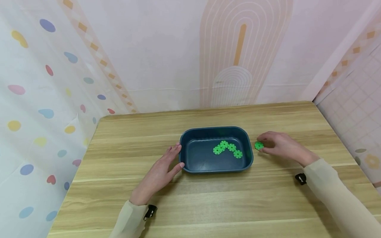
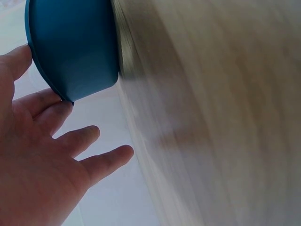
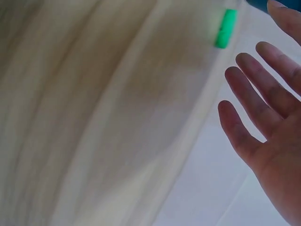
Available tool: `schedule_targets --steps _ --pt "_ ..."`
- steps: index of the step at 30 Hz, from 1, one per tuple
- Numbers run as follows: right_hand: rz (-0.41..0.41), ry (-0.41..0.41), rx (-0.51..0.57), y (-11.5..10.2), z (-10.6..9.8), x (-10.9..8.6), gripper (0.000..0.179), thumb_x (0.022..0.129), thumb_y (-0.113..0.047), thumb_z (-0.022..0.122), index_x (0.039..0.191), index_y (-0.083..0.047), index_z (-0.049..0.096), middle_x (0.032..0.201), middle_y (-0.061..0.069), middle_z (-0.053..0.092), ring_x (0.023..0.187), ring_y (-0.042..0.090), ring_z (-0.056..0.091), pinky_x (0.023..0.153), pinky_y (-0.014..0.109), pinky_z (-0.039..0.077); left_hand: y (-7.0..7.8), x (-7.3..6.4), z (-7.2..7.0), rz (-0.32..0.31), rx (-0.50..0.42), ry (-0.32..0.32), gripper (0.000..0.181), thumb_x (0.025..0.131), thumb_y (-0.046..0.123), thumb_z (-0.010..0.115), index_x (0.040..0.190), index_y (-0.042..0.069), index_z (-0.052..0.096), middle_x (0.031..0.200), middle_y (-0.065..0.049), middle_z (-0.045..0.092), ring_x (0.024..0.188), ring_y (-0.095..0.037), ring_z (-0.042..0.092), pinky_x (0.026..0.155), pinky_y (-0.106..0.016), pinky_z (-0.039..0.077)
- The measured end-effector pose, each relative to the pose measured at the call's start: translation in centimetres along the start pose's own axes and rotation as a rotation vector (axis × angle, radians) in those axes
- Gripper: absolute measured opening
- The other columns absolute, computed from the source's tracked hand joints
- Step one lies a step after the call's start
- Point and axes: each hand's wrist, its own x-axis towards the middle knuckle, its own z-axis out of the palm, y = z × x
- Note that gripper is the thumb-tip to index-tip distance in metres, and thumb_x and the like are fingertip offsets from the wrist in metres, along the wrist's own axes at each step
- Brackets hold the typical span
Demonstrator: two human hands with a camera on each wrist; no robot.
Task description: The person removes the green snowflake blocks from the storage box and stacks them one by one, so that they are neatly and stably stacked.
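Observation:
A dark blue rectangular bin (image 1: 197, 155) stands on the table, with several green notched discs (image 1: 238, 154) lying on its floor. My left hand (image 1: 159, 173) rests fingertips and thumb against the bin's left rim; the left wrist view shows the outer fingers (image 2: 108, 165) spread away from it. Just right of the bin, a green notched piece (image 1: 259, 145) lies on the table, its thick edge showing in the right wrist view. My right hand (image 1: 281, 145) is beside that piece, thumb and fingers parted around it. The right wrist view shows the fingers (image 3: 254, 94) extended, with a gap to the piece.
The wooden table (image 1: 125, 165) runs back to a patterned cloth curtain (image 1: 160, 66), which also hangs along the left and right sides. A black strap end (image 1: 300, 178) hangs from the right cuff, another (image 1: 150, 211) from the left.

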Motion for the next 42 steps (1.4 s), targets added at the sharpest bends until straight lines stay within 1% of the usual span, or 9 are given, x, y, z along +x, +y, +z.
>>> schedule_targets --steps 3,6,13,16,20,26,33,37,42 --pt "-0.012 0.042 0.042 -0.6 -0.3 -0.5 0.043 0.097 -0.024 0.076 0.133 -0.002 0.066 0.14 0.019 0.062 0.133 0.043 0.053 0.109 0.064 0.042 0.0 0.0 0.0 0.0 0.0 0.0 0.068 0.107 0.041 0.057 0.163 0.011 0.032 0.169 -0.007 0.027 0.156 -0.033 0.023 0.121 -0.058 0.029" --pt "-0.043 0.116 0.07 -1.3 -0.4 -0.8 0.044 0.097 -0.021 0.076 0.135 -0.002 0.065 0.145 0.02 0.058 0.136 0.043 0.05 0.11 0.065 0.041 0.0 0.0 0.0 -0.001 0.002 0.0 0.068 0.107 0.042 0.057 0.163 0.011 0.032 0.169 -0.007 0.027 0.156 -0.033 0.023 0.121 -0.058 0.029" --pt "-0.161 0.299 0.096 -3.0 0.4 -0.7 0.042 0.092 -0.011 0.079 0.132 -0.005 0.068 0.136 0.015 0.066 0.124 0.037 0.062 0.1 0.057 0.051 -0.1 0.0 0.0 -0.006 0.005 -0.002 0.068 0.107 0.041 0.057 0.164 0.012 0.032 0.169 -0.007 0.028 0.156 -0.033 0.023 0.121 -0.058 0.029" --pt "-0.2 0.343 0.099 -3.8 0.8 -0.5 0.041 0.091 -0.01 0.08 0.131 -0.006 0.069 0.132 0.013 0.069 0.121 0.035 0.064 0.097 0.055 0.053 -0.1 0.1 0.0 -0.007 0.005 -0.003 0.068 0.107 0.041 0.057 0.163 0.012 0.032 0.169 -0.007 0.028 0.156 -0.033 0.023 0.12 -0.058 0.029" --pt "-0.244 0.372 0.108 -4.8 1.3 -0.2 0.044 0.089 -0.009 0.082 0.131 -0.004 0.069 0.131 0.014 0.069 0.121 0.036 0.064 0.097 0.057 0.053 0.0 0.1 0.0 -0.006 0.002 -0.002 0.068 0.107 0.041 0.057 0.163 0.012 0.032 0.169 -0.007 0.027 0.156 -0.032 0.023 0.121 -0.058 0.029" --pt "-0.3 0.348 0.094 -6.3 2.1 0.7 0.048 0.086 -0.009 0.085 0.131 -0.003 0.069 0.134 0.015 0.068 0.122 0.036 0.064 0.098 0.057 0.053 0.0 0.1 0.0 -0.007 0.0 -0.001 0.068 0.107 0.041 0.057 0.163 0.011 0.032 0.169 -0.006 0.027 0.156 -0.033 0.023 0.121 -0.058 0.028" --pt "-0.27 0.213 0.104 -8.4 2.9 1.8 0.055 0.09 -0.017 0.083 0.139 -0.001 0.062 0.14 0.016 0.063 0.132 0.038 0.057 0.107 0.057 0.048 0.0 0.0 0.1 -0.007 -0.004 0.004 0.068 0.108 0.041 0.057 0.163 0.01 0.032 0.169 -0.006 0.027 0.156 -0.034 0.023 0.121 -0.058 0.028" --pt "-0.247 0.137 0.093 -9.2 3.2 2.5 0.057 0.093 -0.023 0.08 0.142 -0.003 0.06 0.145 0.015 0.058 0.132 0.034 0.057 0.107 0.054 0.048 0.0 0.0 0.0 -0.006 -0.004 0.004 0.068 0.107 0.04 0.057 0.163 0.011 0.032 0.169 -0.008 0.028 0.156 -0.033 0.023 0.121 -0.058 0.028" --pt "-0.257 0.067 0.063 -9.8 3.8 3.4 0.056 0.095 -0.025 0.078 0.144 -0.004 0.059 0.147 0.013 0.055 0.134 0.03 0.054 0.107 0.049 0.049 0.1 0.1 0.0 -0.009 -0.004 -0.008 0.068 0.108 0.041 0.056 0.163 0.011 0.032 0.169 -0.009 0.029 0.156 -0.032 0.022 0.121 -0.056 0.027"
